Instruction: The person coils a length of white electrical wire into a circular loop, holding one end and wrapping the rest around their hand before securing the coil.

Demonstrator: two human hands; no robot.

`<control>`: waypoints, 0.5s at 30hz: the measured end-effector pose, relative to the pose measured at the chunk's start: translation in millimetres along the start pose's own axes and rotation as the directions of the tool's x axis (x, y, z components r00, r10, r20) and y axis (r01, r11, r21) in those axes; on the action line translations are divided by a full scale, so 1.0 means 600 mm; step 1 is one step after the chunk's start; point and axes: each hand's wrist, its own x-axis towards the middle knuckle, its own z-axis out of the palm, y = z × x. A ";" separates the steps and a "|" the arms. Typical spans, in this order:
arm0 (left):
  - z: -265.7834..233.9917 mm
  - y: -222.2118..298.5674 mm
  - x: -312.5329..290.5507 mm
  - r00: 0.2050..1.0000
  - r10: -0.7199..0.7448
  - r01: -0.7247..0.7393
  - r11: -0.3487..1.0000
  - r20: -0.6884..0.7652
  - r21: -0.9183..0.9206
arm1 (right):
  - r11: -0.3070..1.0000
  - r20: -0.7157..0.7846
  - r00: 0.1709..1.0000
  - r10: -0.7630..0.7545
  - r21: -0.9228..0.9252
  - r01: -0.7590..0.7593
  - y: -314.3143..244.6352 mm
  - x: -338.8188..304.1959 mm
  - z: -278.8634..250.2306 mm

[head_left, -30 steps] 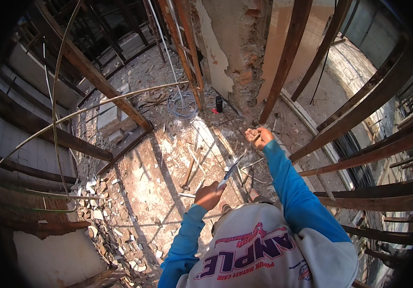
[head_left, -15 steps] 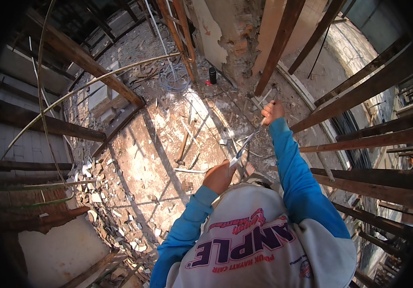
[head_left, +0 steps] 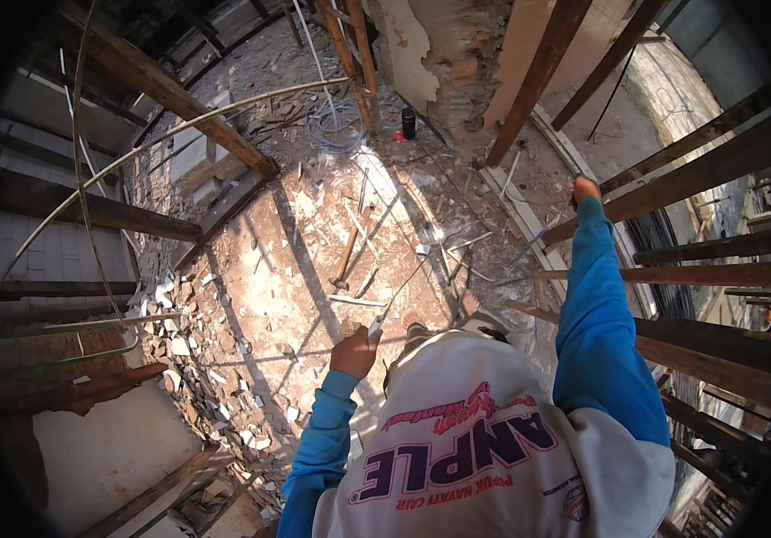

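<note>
Blue sleeves (head_left: 602, 314), white shirt (head_left: 493, 448) with red lettering, grey-brown rubble floor (head_left: 296, 269).

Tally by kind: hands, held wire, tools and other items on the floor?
hands: 2 (left hand, right hand)
wire, held by both: 1
hammer: 1
black canister: 1
cable coil: 1
Total: 6

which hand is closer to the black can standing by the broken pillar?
Right. The right hand is raised at the wooden slats, right of and a little below the black can. The left hand, closed on a thin cable, is much lower in the picture, near the torso.
</note>
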 end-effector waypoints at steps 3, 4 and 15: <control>-0.019 -0.024 -0.002 0.977 0.205 -0.212 0.967 -0.060 -0.144 | 0.982 0.269 0.963 -0.004 0.185 -0.047 0.024 0.015 -0.039; 0.000 -0.028 0.015 0.817 0.523 -0.532 0.846 -0.242 0.035 | 0.993 0.412 0.911 -0.030 0.119 -0.021 0.016 0.025 -0.043; 0.013 0.087 0.067 0.839 0.383 0.193 0.457 0.388 -0.868 | 0.567 0.769 0.566 -0.297 0.619 -0.544 0.020 -0.427 0.281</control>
